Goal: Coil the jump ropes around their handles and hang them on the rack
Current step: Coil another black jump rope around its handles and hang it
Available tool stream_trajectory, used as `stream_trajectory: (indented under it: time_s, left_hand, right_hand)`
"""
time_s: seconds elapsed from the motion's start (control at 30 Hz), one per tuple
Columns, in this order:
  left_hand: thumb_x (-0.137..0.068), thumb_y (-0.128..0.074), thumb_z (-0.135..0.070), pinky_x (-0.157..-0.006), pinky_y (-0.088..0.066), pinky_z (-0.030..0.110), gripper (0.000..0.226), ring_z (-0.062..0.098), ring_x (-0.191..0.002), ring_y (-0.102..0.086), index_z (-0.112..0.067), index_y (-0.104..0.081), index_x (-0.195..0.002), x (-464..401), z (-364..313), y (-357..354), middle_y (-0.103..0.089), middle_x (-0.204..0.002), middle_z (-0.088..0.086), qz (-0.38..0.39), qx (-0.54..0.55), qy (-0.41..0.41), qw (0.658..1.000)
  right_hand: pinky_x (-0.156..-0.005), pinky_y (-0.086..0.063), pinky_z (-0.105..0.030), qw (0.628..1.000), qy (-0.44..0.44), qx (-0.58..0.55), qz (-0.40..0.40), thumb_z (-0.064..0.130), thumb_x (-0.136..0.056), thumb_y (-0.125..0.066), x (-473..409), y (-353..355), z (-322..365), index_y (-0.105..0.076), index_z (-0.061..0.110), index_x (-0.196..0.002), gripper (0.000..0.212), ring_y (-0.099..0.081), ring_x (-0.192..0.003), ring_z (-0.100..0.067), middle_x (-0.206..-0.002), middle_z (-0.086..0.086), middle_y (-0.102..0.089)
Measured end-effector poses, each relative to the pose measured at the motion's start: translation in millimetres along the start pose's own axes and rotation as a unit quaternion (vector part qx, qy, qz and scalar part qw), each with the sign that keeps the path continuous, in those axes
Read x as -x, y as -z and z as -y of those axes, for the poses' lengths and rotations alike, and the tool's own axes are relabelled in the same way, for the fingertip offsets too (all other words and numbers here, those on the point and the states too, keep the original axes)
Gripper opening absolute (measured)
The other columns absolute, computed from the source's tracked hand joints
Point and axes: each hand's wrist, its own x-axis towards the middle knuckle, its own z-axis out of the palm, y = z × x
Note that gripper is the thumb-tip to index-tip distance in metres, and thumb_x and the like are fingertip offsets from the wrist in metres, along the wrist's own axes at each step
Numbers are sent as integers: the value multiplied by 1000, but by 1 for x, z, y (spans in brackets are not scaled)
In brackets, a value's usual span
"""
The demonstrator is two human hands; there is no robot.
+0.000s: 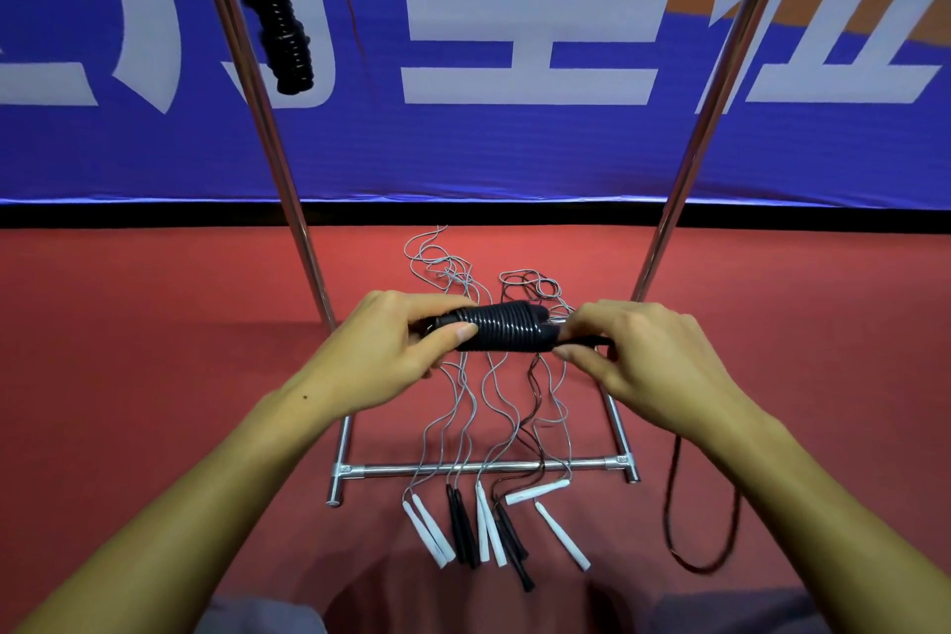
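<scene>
Fingers of the left hand [396, 340] curled round one end of a black coiled jump rope [507, 327], while the right hand [638, 355] pinched its other end, holding it level above the rack's base bar [483, 467]. Another coiled rope [280, 16] hung from the rack [267, 118]. Loose ropes [494, 520] lay on the red floor [154, 324].

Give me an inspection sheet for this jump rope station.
Surface: red mat floor.
Job's things: black rope coiled around its black handles, held level; another coiled black rope hanging upper left; loose white handles and black handles on the floor; chrome tube rack.
Clutter: nothing seen.
Hands: left hand and right hand grip the bundle's ends.
Cables: thin grey rope cords tangled across the rack base; dark cord trailing right.
Surroundings: blue banner with white characters.
</scene>
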Motion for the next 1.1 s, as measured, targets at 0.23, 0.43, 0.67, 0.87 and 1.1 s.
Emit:
stream_trajectory:
  time_s: [0.23,0.43,0.67,0.87,1.1]
  left_hand:
    - [-104,-66,-22,-63,-59,32,22,8,-61,-63,-31,-77,-120,0,3,6,-66,-73,-4,64,43,21,997]
    - [-103,-68,-24,-68,-57,27,25,20,-74,-68,-39,-77,-121,3,7,16,-76,-92,6,101,47,33,993]
    - [-102,-69,-20,-65,-55,25,22,10,-67,-62,-30,-78,-119,4,1,19,-72,-85,11,128,44,35,990]
    - [-103,-67,-15,-64,-56,26,21,11,-64,-58,-20,-79,-120,5,-11,24,-59,-69,2,171,109,42,978]
    - [-102,-67,-15,-67,-59,33,25,18,-66,-57,-18,-78,-124,7,-18,28,-59,-71,8,218,178,60,958]
  right_hand:
    - [-69,-48,-36,996,49,-58,36,49,-97,-64,-5,-9,-9,-68,36,-105,15,-58,-82,-12,-100,16,-57]
    - [-86,-53,-36,980,83,-148,100,30,-101,-67,-6,-20,-13,-68,32,-114,13,-61,-96,-10,-108,14,-52]
    - [-72,-47,-26,975,95,-185,80,35,-88,-82,-10,-16,-13,-69,29,-93,15,-61,-83,-6,-87,18,-66]
    - [-73,-55,-35,954,33,-279,105,36,-79,-88,-9,-8,-16,-72,21,-85,23,-70,-74,-11,-80,10,-75]
    - [-72,-57,-36,904,32,-400,146,18,-86,-84,-6,3,-11,-76,11,-89,11,-68,-76,-19,-88,-2,-73]
